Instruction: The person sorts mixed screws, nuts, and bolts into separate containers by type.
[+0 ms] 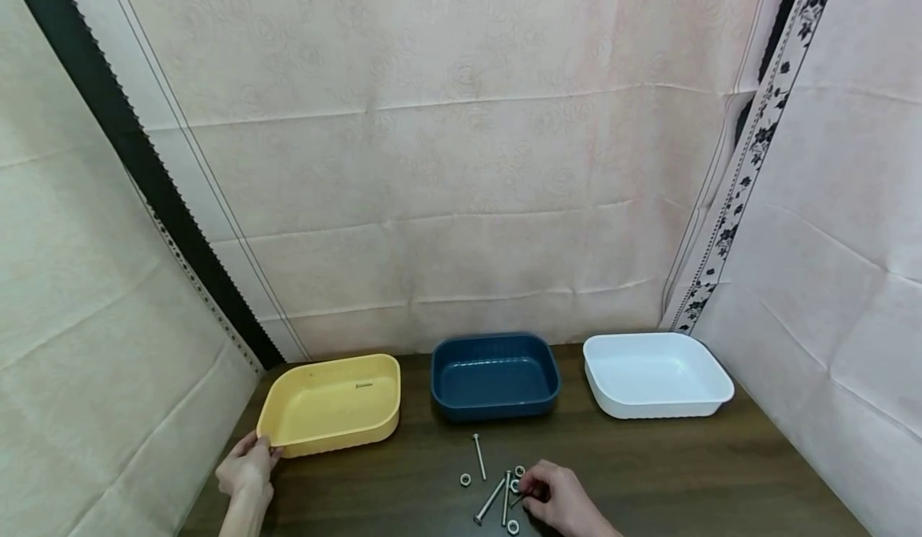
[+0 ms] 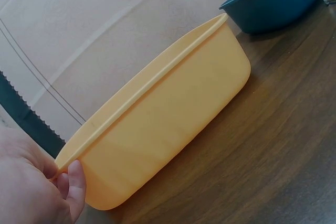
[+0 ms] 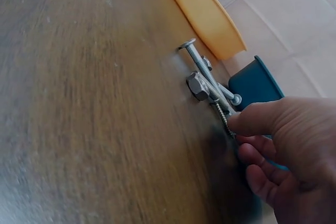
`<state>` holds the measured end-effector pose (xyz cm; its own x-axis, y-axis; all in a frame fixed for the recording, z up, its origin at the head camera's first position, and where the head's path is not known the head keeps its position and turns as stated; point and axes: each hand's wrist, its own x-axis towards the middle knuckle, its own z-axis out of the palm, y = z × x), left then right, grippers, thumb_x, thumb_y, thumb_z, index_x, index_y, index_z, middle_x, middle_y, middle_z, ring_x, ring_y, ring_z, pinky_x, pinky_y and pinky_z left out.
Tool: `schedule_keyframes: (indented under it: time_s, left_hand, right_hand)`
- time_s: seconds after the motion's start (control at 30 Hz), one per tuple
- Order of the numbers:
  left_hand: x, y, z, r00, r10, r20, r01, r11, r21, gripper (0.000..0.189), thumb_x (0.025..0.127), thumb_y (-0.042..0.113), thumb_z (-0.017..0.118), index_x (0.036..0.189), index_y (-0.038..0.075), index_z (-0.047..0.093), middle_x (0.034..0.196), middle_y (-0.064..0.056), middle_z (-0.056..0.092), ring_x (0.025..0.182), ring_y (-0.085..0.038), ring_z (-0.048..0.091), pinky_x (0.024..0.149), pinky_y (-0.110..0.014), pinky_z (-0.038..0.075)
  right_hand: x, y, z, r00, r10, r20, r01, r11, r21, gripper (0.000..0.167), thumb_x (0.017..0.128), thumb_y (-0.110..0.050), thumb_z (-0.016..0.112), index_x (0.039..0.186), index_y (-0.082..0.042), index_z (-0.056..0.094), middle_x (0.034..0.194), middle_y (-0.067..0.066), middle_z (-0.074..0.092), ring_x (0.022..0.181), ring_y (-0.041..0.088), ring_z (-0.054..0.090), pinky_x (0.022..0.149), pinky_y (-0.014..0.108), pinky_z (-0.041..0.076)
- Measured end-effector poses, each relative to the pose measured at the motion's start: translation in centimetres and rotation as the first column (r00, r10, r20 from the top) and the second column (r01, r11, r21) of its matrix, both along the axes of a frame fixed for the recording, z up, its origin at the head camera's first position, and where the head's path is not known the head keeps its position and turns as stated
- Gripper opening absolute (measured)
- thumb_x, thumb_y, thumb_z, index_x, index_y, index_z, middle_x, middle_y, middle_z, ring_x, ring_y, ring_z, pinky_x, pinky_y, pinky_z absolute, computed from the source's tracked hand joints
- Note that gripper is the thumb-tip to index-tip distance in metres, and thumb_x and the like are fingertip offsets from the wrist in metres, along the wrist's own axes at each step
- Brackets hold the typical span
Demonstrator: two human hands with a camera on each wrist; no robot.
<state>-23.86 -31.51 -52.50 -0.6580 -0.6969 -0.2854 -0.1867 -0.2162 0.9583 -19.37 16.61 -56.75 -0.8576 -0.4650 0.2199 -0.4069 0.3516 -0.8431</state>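
Note:
My left hand (image 1: 247, 469) grips the near left corner of the yellow tray (image 1: 338, 441), thumb and fingers at its rim. A small screw (image 1: 364, 385) lies inside that tray. Over the loose hardware, my right hand (image 1: 558, 498) pinches the end of a thin threaded screw (image 3: 222, 117) between thumb and fingers. Close beside it lie a long bolt (image 1: 506, 501), another bolt (image 1: 490, 502) slanting left, and a hex nut (image 1: 513, 526). Farther back is a third bolt (image 1: 479, 457), with a nut (image 1: 465, 479) to its left.
A dark blue tray (image 1: 495, 410) stands at the back middle, and a white tray (image 1: 659, 409) at the back right. All sit on a brown wood-grain table (image 1: 691, 473). Pale cloth (image 1: 461, 201) hangs behind and along both sides.

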Motion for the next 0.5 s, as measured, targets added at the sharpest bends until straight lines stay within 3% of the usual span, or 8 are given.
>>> schedule_keyframes:
  time_s: [0.27, 0.5]
  left_hand:
    - [-0.13, -0.1, -0.1, 1.0, 0.004, 0.005, -0.004, 1.0, 0.005, 0.046, 0.097, 0.002, 0.05, 0.143, -0.005, 0.049, 0.128, -0.018, 0.047, 0.062, 0.001, 0.064, 0.072, -0.021, 0.058]
    - [-0.23, -0.17, -0.1, 1.0, 0.001, 0.017, -0.001, 1.0, 0.009, 0.046, 0.098, 0.003, 0.051, 0.143, -0.005, 0.049, 0.131, -0.018, 0.045, 0.06, 0.002, 0.063, 0.072, -0.021, 0.058]
  right_hand:
    - [-0.19, -0.1, -0.21, 0.999, 0.019, -0.032, -0.017, 0.998, 0.056, 0.015, 0.083, 0.002, 0.076, 0.089, -0.01, 0.069, 0.087, -0.008, 0.059, 0.076, 0.004, 0.057, 0.065, 0.025, 0.053]
    - [-0.56, 0.02, -0.43, 0.992, 0.067, -0.107, -0.054, 0.992, 0.117, 0.014, 0.084, 0.002, 0.075, 0.089, -0.011, 0.07, 0.086, -0.013, 0.058, 0.077, 0.0, 0.055, 0.065, 0.022, 0.053]
